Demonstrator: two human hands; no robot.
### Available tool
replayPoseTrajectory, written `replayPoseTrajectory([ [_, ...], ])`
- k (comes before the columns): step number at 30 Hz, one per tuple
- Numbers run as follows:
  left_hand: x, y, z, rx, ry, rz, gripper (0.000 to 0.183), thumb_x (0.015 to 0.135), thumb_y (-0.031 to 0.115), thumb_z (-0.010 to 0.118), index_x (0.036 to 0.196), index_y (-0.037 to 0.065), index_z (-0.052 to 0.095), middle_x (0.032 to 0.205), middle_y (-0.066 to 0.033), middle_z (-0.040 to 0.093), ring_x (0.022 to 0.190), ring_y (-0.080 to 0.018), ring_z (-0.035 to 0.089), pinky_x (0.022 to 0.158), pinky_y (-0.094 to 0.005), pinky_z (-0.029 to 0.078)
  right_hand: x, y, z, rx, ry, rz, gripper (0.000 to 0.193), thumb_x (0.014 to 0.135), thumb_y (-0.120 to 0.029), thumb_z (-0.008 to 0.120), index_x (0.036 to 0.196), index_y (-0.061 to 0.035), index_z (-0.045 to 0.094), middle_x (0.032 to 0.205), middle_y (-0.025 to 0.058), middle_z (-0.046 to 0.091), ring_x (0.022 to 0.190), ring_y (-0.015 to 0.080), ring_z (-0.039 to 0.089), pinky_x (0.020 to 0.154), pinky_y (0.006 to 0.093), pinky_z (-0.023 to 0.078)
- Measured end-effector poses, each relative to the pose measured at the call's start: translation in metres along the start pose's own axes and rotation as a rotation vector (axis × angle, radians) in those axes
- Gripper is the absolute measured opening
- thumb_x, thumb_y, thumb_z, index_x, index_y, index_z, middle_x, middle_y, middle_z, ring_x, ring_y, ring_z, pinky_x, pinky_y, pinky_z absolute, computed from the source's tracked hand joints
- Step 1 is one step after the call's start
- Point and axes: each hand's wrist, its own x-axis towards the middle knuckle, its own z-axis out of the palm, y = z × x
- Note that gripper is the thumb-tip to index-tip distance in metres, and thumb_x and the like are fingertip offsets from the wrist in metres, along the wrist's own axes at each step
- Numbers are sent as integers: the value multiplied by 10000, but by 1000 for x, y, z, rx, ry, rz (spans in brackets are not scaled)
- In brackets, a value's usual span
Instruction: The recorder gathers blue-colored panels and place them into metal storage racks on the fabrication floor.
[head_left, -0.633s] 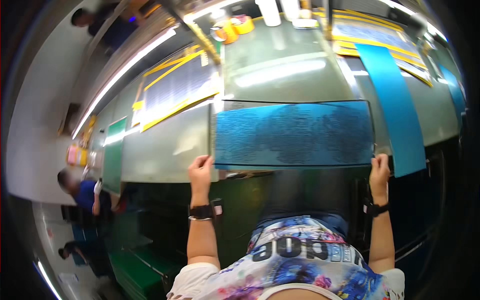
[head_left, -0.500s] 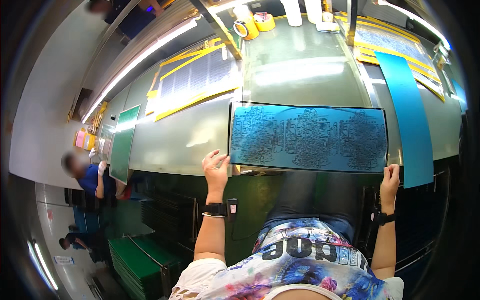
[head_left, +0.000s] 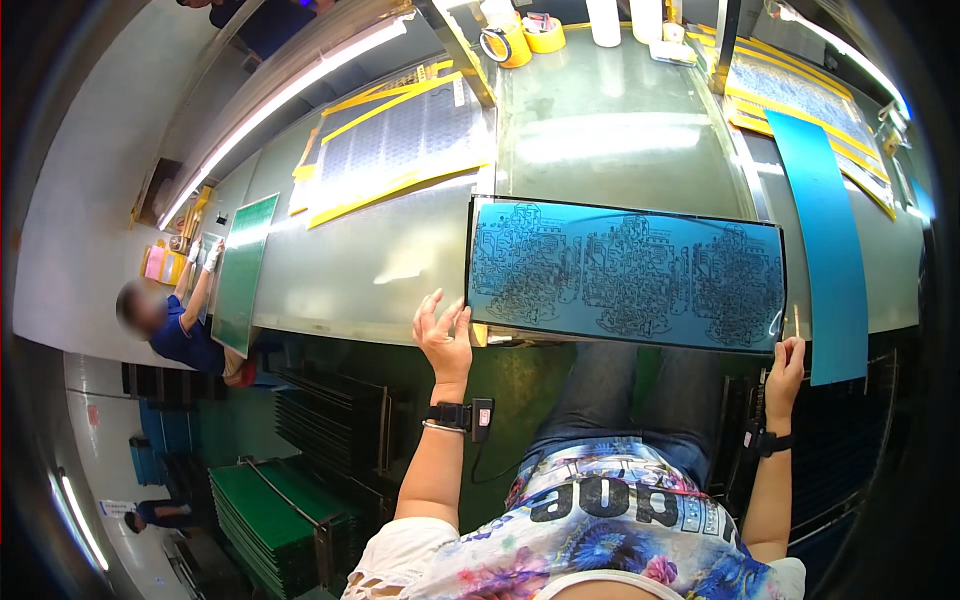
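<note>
The panel point(head_left: 628, 275), glossy blue and black-bordered, dense with dark circuit tracery, sits at the bench's point(head_left: 600, 170) near edge. The right hand point(head_left: 787, 368) pinches its near-right corner; the left hand point(head_left: 445, 340), fingers spread, is by the near-left, contact unclear. Its underside is hidden.

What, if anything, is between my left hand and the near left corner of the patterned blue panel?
Nothing visible. The left hand is right beside that corner of the patterned blue panel; whether it touches is unclear. The plain blue sheet lies off to the panel's right.
</note>
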Motion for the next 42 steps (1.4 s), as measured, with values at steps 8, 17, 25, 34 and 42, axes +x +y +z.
replayPoseTrajectory([
  [8, 14, 11, -15, 132, -346, 253, 407, 746, 52, 472, 1098, 205, 605, 1254, -9, 489, 1270, -315, 279, 999, -536, 172, 44, -48, -3, -719, -126, -424, 431, 722, -25, 440, 1124, -124, 558, 1196, 127, 442, 1190, 342, 331, 926, 432, 302],
  [17, 20, 20, -15, 97, -412, 254, 375, 791, 35, 441, 1082, 197, 612, 1248, -6, 491, 1274, -305, 272, 1016, -537, 140, 129, -27, 38, -884, -248, -344, 471, 756, -76, 445, 1224, -24, 417, 1275, 113, 393, 1225, 347, 294, 961, 481, 291],
  [25, 42, 25, -2, 177, -340, 386, 308, 782, 137, 536, 1084, 99, 581, 1200, -36, 522, 1208, -300, 362, 958, -493, 257, 130, -19, 47, -925, -218, -441, 479, 780, -68, 407, 1251, 15, 372, 1301, 124, 370, 1221, 326, 315, 969, 422, 297],
  [34, 104, 24, 76, 386, -299, 269, 538, 856, 442, 421, 1246, 72, 437, 1340, -58, 367, 1281, -280, 238, 1003, -524, 194, 125, -18, 49, -899, -217, -445, 483, 777, -49, 413, 1253, 21, 365, 1314, 128, 358, 1217, 308, 331, 971, 406, 306],
  [42, 108, 31, 80, 439, -328, 298, 499, 874, 382, 407, 1273, 83, 399, 1339, -51, 374, 1305, -226, 205, 1018, -528, 161, 126, -18, 48, -875, -201, -439, 492, 771, -45, 400, 1257, 17, 356, 1306, 128, 363, 1193, 304, 359, 957, 392, 317],
])
